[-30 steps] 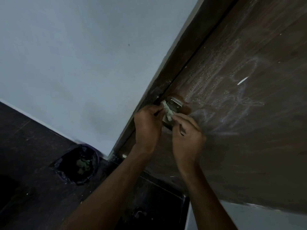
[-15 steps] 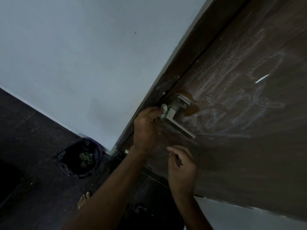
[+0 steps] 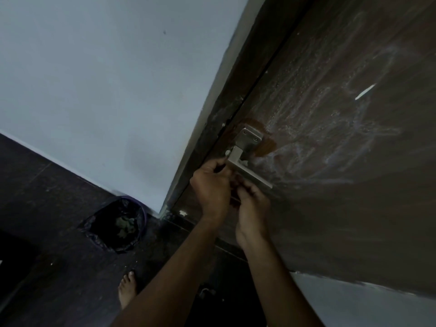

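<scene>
A brown door (image 3: 330,185) with pale smears carries a metal lever handle (image 3: 251,172) on a square plate (image 3: 250,137). A small pale scrap of tissue (image 3: 228,152) shows beside the handle's neck. My left hand (image 3: 211,187) is just below it, with curled fingertips at the inner end of the lever. My right hand (image 3: 252,208) sits close against the left one, under the lever, with its fingers curled toward the left hand. What the two hands hold between them is hidden.
The dark door frame (image 3: 236,95) meets a white wall (image 3: 106,79) on the left. A bin with a black liner (image 3: 118,223) stands on the dark floor by the wall. My bare foot (image 3: 127,289) is below it.
My right hand left the handle, dropped away, then rose again to meet my left hand under the lever. The left hand slid slightly down from the handle's neck.
</scene>
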The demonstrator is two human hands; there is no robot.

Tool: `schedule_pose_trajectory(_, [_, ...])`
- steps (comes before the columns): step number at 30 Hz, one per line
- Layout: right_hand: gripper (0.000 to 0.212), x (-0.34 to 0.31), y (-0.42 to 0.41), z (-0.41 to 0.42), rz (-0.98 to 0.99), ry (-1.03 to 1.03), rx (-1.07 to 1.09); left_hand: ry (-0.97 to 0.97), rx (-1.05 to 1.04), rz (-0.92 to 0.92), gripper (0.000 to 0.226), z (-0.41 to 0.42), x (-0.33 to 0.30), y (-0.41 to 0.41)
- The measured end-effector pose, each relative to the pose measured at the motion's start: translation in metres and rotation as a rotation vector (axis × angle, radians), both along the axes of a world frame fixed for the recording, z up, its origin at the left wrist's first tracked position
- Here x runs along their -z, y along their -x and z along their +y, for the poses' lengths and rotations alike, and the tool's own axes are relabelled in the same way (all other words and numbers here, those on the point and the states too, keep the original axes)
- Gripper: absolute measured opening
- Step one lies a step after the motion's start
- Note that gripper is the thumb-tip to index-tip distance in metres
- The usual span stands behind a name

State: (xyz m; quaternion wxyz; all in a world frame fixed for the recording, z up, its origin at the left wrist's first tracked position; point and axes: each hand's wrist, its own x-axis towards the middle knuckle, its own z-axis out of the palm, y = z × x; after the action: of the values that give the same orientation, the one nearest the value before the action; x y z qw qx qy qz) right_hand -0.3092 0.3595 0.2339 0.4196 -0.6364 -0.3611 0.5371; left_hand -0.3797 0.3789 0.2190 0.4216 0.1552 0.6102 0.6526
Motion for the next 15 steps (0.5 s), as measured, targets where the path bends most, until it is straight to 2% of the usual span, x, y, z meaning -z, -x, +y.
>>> schedule_pose_trajectory(5, [0.016,0.007,0.005,0.013,0.082,0.056,0.043,-0.017,0.041,0.043,0.013,-0.008,0.006,-0.004])
schedule_pose_trajectory(7, [0.017,0.011,0.007,0.019,0.102,0.055,0.059,-0.025,0.074,0.134,0.011,-0.009,0.006,-0.001])
schedule_pose_trajectory(10, [0.014,0.013,0.013,0.023,0.239,0.081,0.096,-0.056,0.177,0.348,0.016,-0.010,0.008,0.010])
schedule_pose_trajectory(12, [0.011,0.013,0.017,0.024,0.289,0.080,0.169,-0.079,0.244,0.426,0.017,-0.015,0.004,0.014])
schedule_pose_trajectory(15, [0.027,0.012,0.025,0.027,0.247,-0.017,0.290,-0.045,0.160,0.496,0.025,-0.027,0.007,0.021])
